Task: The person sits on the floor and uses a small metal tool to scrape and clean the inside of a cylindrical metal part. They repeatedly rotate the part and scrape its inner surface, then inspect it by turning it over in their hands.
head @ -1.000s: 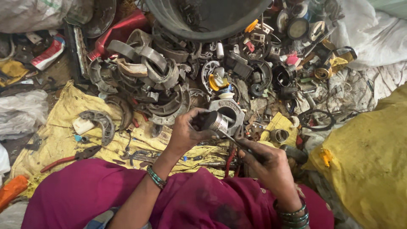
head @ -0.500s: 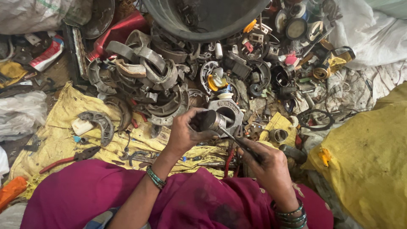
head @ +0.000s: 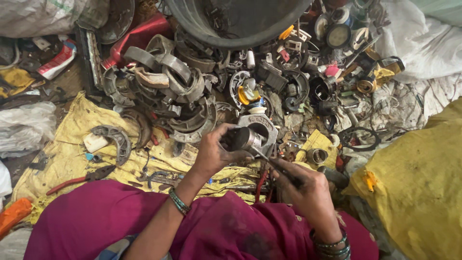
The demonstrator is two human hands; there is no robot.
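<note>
- Red-handled pliers (head: pixel 79 179) lie on the yellow sack cloth (head: pixel 77 130), well to the left of the metal cylinder and near the person's lap, probably left there within easy reach.
- A curved grey brake shoe (head: pixel 111 139) rests on the same cloth, left of the cylinder and apart from the main heap.
- A pile of grey metal rings and housings (head: pixel 166 84) sits up and to the left of the cylinder, in front of a big dark tub (head: pixel 231 21).
- The left hand (head: pixel 214 151) is curled round the metal cylinder (head: pixel 246 138), fingers and thumb clamped on it, holding it raised over the cloth with its ribbed end turned toward the other hand; that looks like a way to steady it for the tool.
- A slim dark tool (head: pixel 269 161) runs from the cylinder's lower edge, its tip touching the part.
- The right hand (head: pixel 305 185), just right of and below the cylinder, is closed tight on the tool's handle.
- A small metal sleeve (head: pixel 316 155) lies just right of the cylinder.
- A bulging yellow sack (head: pixel 416 183) stands far right of it.
</note>
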